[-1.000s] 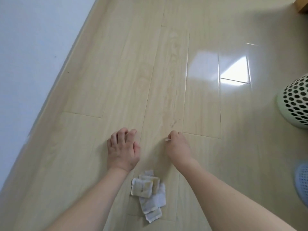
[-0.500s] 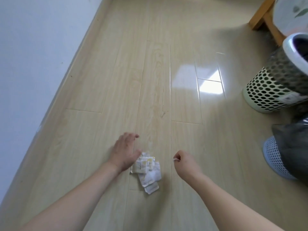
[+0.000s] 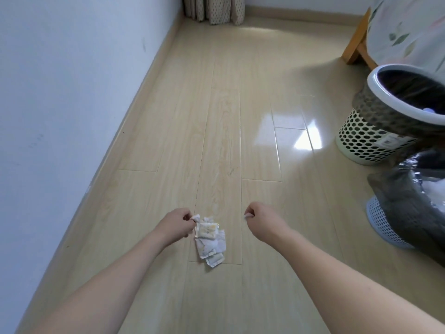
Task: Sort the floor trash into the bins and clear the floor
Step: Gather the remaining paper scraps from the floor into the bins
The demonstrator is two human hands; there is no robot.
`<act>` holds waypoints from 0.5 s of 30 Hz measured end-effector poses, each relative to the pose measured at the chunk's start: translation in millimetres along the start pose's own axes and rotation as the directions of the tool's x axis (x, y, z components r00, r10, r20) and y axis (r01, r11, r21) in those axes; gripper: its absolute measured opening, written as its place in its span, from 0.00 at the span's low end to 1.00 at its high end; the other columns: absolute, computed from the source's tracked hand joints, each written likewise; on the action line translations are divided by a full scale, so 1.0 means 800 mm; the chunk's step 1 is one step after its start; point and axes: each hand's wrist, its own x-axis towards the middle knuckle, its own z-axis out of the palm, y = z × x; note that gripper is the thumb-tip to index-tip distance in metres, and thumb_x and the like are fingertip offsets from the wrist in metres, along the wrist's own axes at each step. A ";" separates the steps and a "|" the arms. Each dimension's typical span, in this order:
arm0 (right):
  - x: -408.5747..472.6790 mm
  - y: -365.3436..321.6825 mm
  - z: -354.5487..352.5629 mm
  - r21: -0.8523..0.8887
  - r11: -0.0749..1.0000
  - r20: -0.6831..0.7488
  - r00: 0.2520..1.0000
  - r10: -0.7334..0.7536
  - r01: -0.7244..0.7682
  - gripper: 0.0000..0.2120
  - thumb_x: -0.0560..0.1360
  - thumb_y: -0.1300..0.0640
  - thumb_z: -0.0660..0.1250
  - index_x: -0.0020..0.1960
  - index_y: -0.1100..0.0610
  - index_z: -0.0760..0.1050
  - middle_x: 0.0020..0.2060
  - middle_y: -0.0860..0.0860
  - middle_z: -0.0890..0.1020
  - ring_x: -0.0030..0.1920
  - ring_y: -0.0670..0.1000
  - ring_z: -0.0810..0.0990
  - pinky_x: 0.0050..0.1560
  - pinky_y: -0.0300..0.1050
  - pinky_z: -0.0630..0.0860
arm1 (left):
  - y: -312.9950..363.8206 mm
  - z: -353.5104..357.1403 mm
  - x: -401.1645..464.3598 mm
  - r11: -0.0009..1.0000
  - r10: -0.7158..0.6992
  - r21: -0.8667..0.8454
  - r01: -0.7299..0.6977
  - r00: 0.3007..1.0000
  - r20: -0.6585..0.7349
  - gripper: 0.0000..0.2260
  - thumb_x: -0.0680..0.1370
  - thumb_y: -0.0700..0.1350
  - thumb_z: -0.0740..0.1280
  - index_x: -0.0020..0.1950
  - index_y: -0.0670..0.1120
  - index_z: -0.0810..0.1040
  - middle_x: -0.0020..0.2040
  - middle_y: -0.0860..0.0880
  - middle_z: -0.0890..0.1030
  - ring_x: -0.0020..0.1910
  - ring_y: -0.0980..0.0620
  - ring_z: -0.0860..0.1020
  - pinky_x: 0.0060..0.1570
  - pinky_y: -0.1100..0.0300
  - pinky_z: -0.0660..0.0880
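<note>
My left hand (image 3: 177, 222) pinches the top corner of a clump of small white sachets (image 3: 210, 238), which hangs from my fingers over the light wooden floor (image 3: 224, 141). My right hand (image 3: 261, 219) is curled and pinches a tiny white scrap (image 3: 246, 216) between thumb and finger. At the right stand two bins: a pale green perforated bin (image 3: 361, 143) with a dark liner and white rim, and nearer me a blue mesh bin (image 3: 385, 225) lined with a grey plastic bag.
A white wall (image 3: 60, 104) with a baseboard runs along the left. Curtain hems (image 3: 214, 9) hang at the far end. A wooden furniture leg (image 3: 356, 44) under a leaf-patterned cloth stands at the upper right behind the bins.
My left hand went from lying flat on the floor to pinching the sachets and lifting them. My view rose, bringing both bins into sight. My right hand kept its scrap.
</note>
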 end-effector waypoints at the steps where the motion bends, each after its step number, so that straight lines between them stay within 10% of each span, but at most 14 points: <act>1: -0.002 0.001 -0.017 -0.003 1.000 -0.010 1.000 -0.022 0.022 0.09 0.79 0.59 0.55 0.51 0.55 0.74 0.50 0.52 0.78 0.44 0.52 0.76 0.35 0.40 0.69 | 0.023 -0.009 -0.002 1.000 -0.006 -0.030 0.007 1.000 0.028 0.04 0.74 0.41 0.66 0.39 0.45 0.73 0.34 0.48 0.79 0.33 0.50 0.76 0.33 0.60 0.70; 9: -0.041 0.106 -0.222 0.029 0.995 -0.281 0.956 -0.080 0.092 0.09 0.78 0.59 0.57 0.48 0.57 0.77 0.43 0.53 0.79 0.43 0.55 0.80 0.42 0.45 0.77 | 0.302 0.029 -0.026 0.956 0.277 0.059 -0.286 0.953 0.123 0.04 0.75 0.43 0.67 0.40 0.44 0.76 0.35 0.49 0.79 0.36 0.52 0.73 0.37 0.60 0.68; 15: -0.084 0.287 -0.374 0.158 0.982 -0.508 0.844 0.169 -0.102 0.09 0.78 0.57 0.59 0.51 0.56 0.77 0.48 0.54 0.81 0.49 0.54 0.79 0.48 0.46 0.76 | 0.546 0.167 -0.037 0.851 0.500 0.126 -0.510 0.860 0.105 0.07 0.74 0.45 0.66 0.38 0.44 0.76 0.35 0.48 0.78 0.34 0.52 0.71 0.36 0.60 0.67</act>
